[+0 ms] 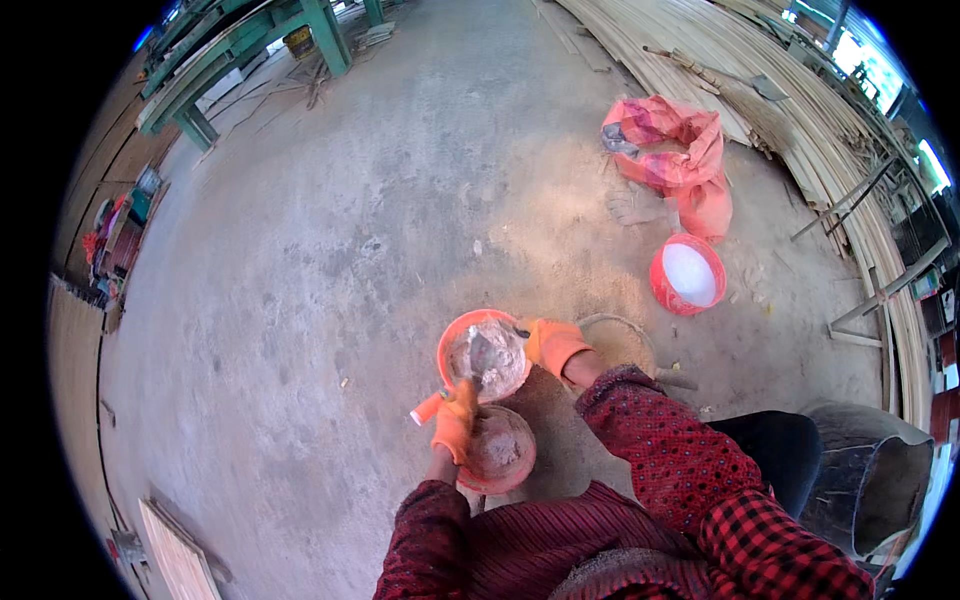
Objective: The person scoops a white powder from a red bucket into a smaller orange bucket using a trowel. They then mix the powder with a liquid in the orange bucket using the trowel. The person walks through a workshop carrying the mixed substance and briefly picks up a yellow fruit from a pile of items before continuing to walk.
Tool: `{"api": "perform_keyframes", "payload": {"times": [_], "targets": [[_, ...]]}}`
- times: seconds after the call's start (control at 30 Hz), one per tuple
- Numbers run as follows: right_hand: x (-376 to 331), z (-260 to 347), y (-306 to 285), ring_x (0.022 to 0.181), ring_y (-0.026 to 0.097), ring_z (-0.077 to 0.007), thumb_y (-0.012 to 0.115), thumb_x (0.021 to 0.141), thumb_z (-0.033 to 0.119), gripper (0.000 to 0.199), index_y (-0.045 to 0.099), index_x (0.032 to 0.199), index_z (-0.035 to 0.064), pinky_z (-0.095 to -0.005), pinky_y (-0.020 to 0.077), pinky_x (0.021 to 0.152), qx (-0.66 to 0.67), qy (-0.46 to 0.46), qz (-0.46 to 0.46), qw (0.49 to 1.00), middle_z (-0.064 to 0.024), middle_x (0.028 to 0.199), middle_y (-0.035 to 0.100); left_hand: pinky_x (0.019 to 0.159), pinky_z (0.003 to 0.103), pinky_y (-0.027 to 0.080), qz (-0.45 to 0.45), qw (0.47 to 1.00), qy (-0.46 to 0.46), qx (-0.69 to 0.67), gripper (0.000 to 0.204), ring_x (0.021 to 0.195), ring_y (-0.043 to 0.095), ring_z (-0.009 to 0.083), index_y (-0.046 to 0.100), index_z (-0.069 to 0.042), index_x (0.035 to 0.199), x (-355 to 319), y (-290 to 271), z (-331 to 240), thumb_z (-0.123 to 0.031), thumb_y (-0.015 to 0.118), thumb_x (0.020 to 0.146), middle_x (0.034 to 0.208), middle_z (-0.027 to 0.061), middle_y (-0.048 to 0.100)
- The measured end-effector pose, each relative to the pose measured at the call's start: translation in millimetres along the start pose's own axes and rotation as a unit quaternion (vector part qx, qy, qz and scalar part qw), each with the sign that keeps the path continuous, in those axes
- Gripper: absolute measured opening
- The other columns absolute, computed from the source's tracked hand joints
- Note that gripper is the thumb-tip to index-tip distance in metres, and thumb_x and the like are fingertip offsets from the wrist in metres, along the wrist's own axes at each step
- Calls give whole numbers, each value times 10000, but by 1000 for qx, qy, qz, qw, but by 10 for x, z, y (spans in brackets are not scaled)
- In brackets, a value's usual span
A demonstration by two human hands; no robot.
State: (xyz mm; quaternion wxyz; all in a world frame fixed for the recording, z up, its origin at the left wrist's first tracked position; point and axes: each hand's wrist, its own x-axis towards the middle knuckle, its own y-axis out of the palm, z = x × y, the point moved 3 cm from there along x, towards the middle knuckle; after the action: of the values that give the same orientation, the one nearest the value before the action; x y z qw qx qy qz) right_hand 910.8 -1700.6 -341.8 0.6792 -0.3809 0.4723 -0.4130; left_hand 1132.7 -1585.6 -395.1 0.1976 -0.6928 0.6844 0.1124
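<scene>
Two orange-gloved hands are busy near the middle of the concrete floor (pixel 270 330). Far left, a green metal frame (pixel 325 35) stands in the upper corner, and a wooden board (pixel 178 545) lies lower down. Next comes the left hand (pixel 455 420), its fingers wrapped around an orange-handled tool (pixel 428 408); the tool's grey blade (pixel 483 352) rests in pale, wet paste inside a red basin (pixel 446 345). Just below that basin sits a second, smeared basin (pixel 522 462). The right hand (pixel 552 343) pinches the red basin's right rim, though how tightly I cannot tell. Beside its wrist lies a round pan (pixel 617 318) with tan powder. Farther right are a red bucket (pixel 666 296) of white material, a crumpled pink sack (pixel 700 175) and long stacked timber (pixel 810 150).
</scene>
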Motion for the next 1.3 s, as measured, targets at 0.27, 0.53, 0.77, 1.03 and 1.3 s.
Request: {"api": "perform_keyframes", "payload": {"times": [0.27, 0.53, 0.77, 1.03, 1.3], "targets": [[-569, 670, 26, 964, 684, -377, 548, 865, 191, 257, 630, 1072, 64, -491, 538, 798, 12, -124, -11, 992, -191, 1038, 698, 587, 320, 446, -51, 968, -180, -168, 364, 632, 556, 148, 652, -24, 978, -216, 47, -290, -362, 533, 914, 774, 45, 619], [-204, 69, 39, 995, 678, -373, 537, 921, 346, 326, 670, 1101, 110, -468, 531, 830, 32, 20, -20, 999, -195, 1034, 707, 593, 292, 438, -75, 991, -89, -65, 320, 666, 555, 144, 628, 33, 1020, -191, 57, -187, -221, 644, 826, 811, 36, 616], [-681, 436, -229, 970, 687, -341, 546, 889, 223, 216, 667, 1012, 93, -465, 539, 783, -49, -122, 18, 991, -155, 1016, 712, 638, 298, 490, -8, 991, -124, -39, 309, 742, 592, 154, 630, 26, 1011, 83, 93, 233, -118, 740, 760, 899, 64, 647], [-821, 967, -140, 986, 698, -323, 554, 898, 202, 244, 680, 1063, 74, -454, 546, 803, -60, -194, 62, 977, -143, 1035, 719, 726, 383, 515, -102, 975, -88, 176, 458, 844, 650, 252, 571, 34, 1131, 26, -74, 413, -195, 748, 776, 961, 178, 670], [32, 333, -55, 900, 716, -346, 563, 876, 188, 213, 738, 919, 75, -449, 570, 734, -43, -64, 61, 995, -185, 938, 726, 831, 369, 511, -117, 955, -13, 273, 487, 965, 652, 280, 546, 35, 1213, -218, 101, -206, -203, 709, 822, 1062, 222, 658]]}}
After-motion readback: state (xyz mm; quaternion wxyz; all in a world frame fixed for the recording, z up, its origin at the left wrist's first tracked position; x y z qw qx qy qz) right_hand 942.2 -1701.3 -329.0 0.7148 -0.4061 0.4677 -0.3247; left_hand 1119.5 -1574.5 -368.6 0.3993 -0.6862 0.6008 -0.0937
